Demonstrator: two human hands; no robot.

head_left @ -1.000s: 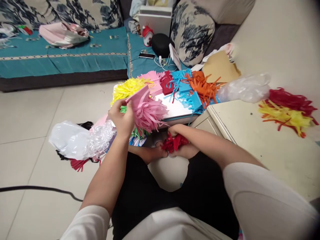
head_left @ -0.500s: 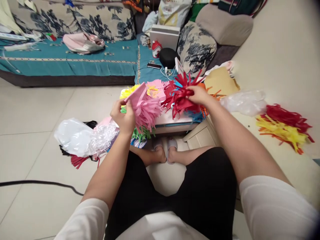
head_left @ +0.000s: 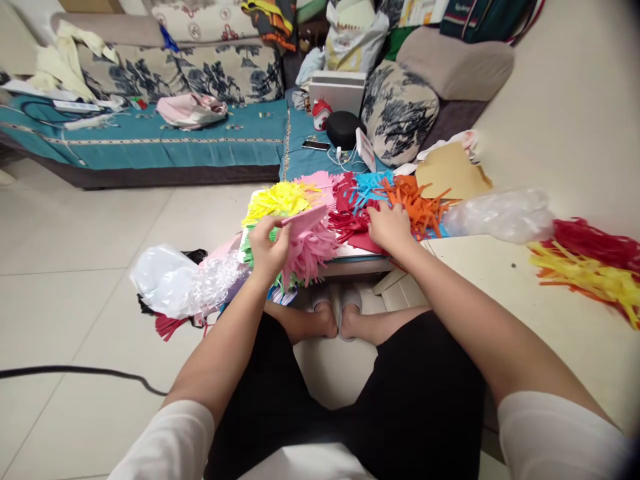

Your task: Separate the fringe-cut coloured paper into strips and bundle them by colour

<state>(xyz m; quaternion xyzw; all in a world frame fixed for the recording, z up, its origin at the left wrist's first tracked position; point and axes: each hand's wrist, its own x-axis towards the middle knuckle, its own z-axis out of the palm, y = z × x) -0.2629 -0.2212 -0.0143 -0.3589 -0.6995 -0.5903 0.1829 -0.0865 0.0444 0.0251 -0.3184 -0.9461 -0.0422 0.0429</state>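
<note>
Pink fringed paper [head_left: 311,250] is pinched by its folded top edge between the thumb and fingers of my left hand [head_left: 270,250], and its strips hang down. Low over the bench, my right hand [head_left: 391,230] has its fingers curled at the edge of red fringed paper [head_left: 363,241]; its fingertips are partly hidden. Orange fringe [head_left: 417,203] lies just right of that hand, with blue fringe [head_left: 373,187] behind it. Yellow fringe [head_left: 280,200] and green fringe [head_left: 249,248] lie beside and beyond my left hand.
A clear plastic bag [head_left: 500,215] and a red and yellow fringe bundle [head_left: 590,260] lie on the cream surface at right. White plastic bags [head_left: 165,280] sit on the floor at left. Behind is a teal-covered sofa [head_left: 200,150] with a phone [head_left: 316,145] and a black round case [head_left: 345,129].
My right hand has lowered the red fringed paper from mid-air onto the bench. My left hand still holds the pink paper, now slightly lower. The view has tilted up a little.
</note>
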